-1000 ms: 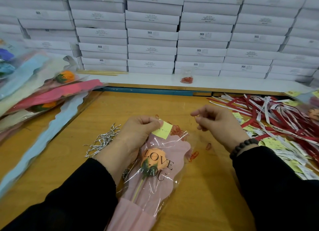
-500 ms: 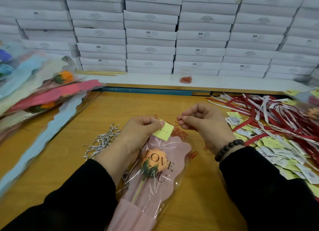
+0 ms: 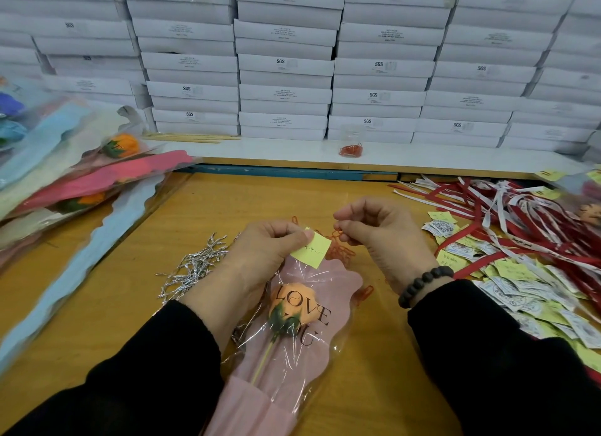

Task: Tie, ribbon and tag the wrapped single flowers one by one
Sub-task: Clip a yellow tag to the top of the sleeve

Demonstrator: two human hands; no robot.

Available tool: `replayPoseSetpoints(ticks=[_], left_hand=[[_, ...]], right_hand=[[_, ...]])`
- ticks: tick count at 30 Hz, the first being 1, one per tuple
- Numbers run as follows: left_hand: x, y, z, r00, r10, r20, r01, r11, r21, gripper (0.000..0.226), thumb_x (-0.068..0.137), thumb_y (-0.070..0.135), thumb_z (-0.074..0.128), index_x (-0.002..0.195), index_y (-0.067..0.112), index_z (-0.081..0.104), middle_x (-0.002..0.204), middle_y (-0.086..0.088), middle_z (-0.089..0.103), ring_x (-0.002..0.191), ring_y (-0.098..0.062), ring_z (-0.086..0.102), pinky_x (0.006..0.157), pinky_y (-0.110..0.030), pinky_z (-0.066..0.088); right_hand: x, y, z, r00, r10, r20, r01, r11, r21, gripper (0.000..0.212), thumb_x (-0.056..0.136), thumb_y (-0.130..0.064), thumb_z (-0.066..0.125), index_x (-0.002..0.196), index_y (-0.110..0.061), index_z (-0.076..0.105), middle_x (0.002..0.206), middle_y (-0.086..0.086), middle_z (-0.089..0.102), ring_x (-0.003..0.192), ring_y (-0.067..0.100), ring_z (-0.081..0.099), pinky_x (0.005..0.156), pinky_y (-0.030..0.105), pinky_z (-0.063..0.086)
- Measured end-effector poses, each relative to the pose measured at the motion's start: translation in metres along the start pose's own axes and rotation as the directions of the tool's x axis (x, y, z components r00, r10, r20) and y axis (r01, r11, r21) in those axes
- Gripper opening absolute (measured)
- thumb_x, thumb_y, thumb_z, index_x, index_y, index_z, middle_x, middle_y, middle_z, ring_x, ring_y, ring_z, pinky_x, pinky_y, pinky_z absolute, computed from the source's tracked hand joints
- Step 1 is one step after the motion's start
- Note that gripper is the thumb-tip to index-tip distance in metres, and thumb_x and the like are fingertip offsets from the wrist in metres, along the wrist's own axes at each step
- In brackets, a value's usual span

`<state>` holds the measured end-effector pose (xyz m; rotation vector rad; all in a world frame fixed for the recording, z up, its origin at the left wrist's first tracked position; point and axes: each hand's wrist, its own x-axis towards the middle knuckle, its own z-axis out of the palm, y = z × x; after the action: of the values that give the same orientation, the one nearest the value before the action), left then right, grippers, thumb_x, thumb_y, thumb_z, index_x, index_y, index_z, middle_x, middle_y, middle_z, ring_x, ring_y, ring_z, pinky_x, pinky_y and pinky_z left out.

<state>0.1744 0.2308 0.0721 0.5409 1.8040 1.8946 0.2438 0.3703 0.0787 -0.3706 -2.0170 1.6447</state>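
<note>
While the wrapped flower (image 3: 292,331) lies on the tabletop (image 3: 113,305):
Left hand (image 3: 263,253): pinches yellow tag (image 3: 310,248) against wrap top.
Right hand (image 3: 380,230): just beside, pinches orange paper clip (image 3: 338,232).

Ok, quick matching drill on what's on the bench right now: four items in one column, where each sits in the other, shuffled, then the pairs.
Items:
1. yellow tag
2. silver twist ties
3. red and white ribbons
4. wrapped orange flower

Places:
A. loose heap on the table to the right
B. pinched by the left hand at the top of the wrap
C. flat on the table between the two arms, in pink wrap printed LOVE
D. small pile on the table left of the left hand

Pairs: 1-B, 2-D, 3-A, 4-C
</note>
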Motion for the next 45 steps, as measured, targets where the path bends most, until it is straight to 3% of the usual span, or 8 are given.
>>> replayPoseSetpoints(ticks=[6, 12, 19, 23, 27, 31, 37, 45], left_hand=[[0.000, -0.001, 0.000, 1.000, -0.011, -0.002, 0.011, 1.000, 0.005, 0.015, 0.083, 0.007, 0.064, 0.068, 0.006, 0.065, 0.049, 0.002, 0.061, 0.039, -0.005, 0.053, 0.042, -0.015, 0.043], [0.001, -0.002, 0.000, 1.000, -0.012, -0.001, 0.012, 1.000, -0.014, 0.013, 0.083, 0.007, 0.064, 0.070, 0.005, 0.065, 0.064, -0.007, 0.063, 0.049, -0.010, 0.056, 0.050, -0.021, 0.046], [0.000, -0.002, 0.001, 1.000, -0.017, 0.001, 0.017, 1.000, -0.012, 0.011, 0.083, 0.006, 0.063, 0.073, 0.004, 0.066, 0.065, -0.007, 0.063, 0.047, -0.008, 0.056, 0.047, -0.016, 0.046], [0.000, -0.002, 0.001, 1.000, -0.021, 0.001, 0.021, 1.000, 0.015, 0.010, 0.084, 0.008, 0.064, 0.075, 0.004, 0.066, 0.067, -0.008, 0.063, 0.047, -0.008, 0.056, 0.048, -0.018, 0.045], [0.001, -0.003, 0.001, 1.000, -0.024, -0.006, 0.025, 0.999, 0.037, 0.009, 0.084, 0.009, 0.064, 0.079, 0.003, 0.067, 0.073, -0.011, 0.064, 0.053, -0.012, 0.056, 0.053, -0.021, 0.046], [0.001, -0.002, 0.002, 1.000, -0.020, -0.002, 0.020, 0.999, 0.038, 0.009, 0.084, 0.009, 0.064, 0.078, 0.002, 0.066, 0.072, -0.011, 0.064, 0.054, -0.013, 0.056, 0.057, -0.024, 0.046], [0.001, -0.003, 0.001, 1.000, -0.018, -0.015, 0.019, 0.999, 0.044, 0.010, 0.083, 0.008, 0.064, 0.081, -0.001, 0.067, 0.073, -0.012, 0.063, 0.060, -0.016, 0.055, 0.061, -0.027, 0.045], [0.002, -0.004, 0.001, 0.999, -0.027, -0.047, 0.028, 0.999, 0.035, 0.016, 0.081, 0.008, 0.067, 0.091, -0.005, 0.068, 0.085, -0.020, 0.067, 0.068, -0.023, 0.059, 0.075, -0.036, 0.048]], right_hand=[[-0.001, 0.000, 0.005, 0.999, -0.035, 0.019, 0.035, 0.999, -0.011, 0.015, 0.081, 0.004, 0.064, 0.081, -0.011, 0.065, 0.074, 0.002, 0.064, 0.057, -0.002, 0.059, 0.056, 0.009, 0.046], [0.000, -0.001, 0.006, 0.995, -0.041, 0.094, 0.043, 0.999, -0.019, 0.016, 0.080, 0.004, 0.064, 0.081, -0.012, 0.065, 0.085, 0.011, 0.069, 0.077, 0.014, 0.067, 0.067, 0.017, 0.052], [0.001, -0.002, 0.003, 0.998, -0.040, 0.045, 0.043, 0.997, -0.068, 0.014, 0.083, 0.001, 0.063, 0.078, -0.013, 0.063, 0.075, 0.008, 0.067, 0.057, 0.002, 0.062, 0.054, 0.012, 0.048], [0.001, -0.003, 0.006, 0.993, -0.105, 0.062, 0.117, 0.965, -0.235, 0.019, 0.083, -0.003, 0.065, 0.076, -0.019, 0.059, 0.075, 0.009, 0.065, 0.067, 0.014, 0.063, 0.065, 0.026, 0.055], [0.000, -0.004, 0.007, 0.983, -0.144, 0.113, 0.168, 0.956, -0.239, 0.021, 0.082, -0.006, 0.066, 0.079, -0.025, 0.058, 0.077, 0.011, 0.065, 0.071, 0.025, 0.065, 0.062, 0.038, 0.056], [0.001, -0.003, 0.007, 0.986, -0.143, 0.089, 0.154, 0.978, -0.141, 0.017, 0.079, -0.010, 0.070, 0.080, -0.020, 0.057, 0.066, 0.000, 0.065, 0.062, 0.007, 0.064, 0.058, 0.018, 0.052], [0.000, 0.003, 0.010, 0.994, -0.093, 0.065, 0.094, 0.995, -0.014, 0.011, 0.078, -0.010, 0.070, 0.075, -0.008, 0.060, 0.066, 0.006, 0.067, 0.055, 0.007, 0.063, 0.052, 0.016, 0.050], [0.000, 0.006, 0.012, 0.996, -0.068, 0.055, 0.067, 0.998, 0.020, 0.013, 0.079, -0.009, 0.069, 0.072, -0.009, 0.058, 0.062, 0.004, 0.065, 0.054, 0.011, 0.062, 0.049, 0.019, 0.050]])
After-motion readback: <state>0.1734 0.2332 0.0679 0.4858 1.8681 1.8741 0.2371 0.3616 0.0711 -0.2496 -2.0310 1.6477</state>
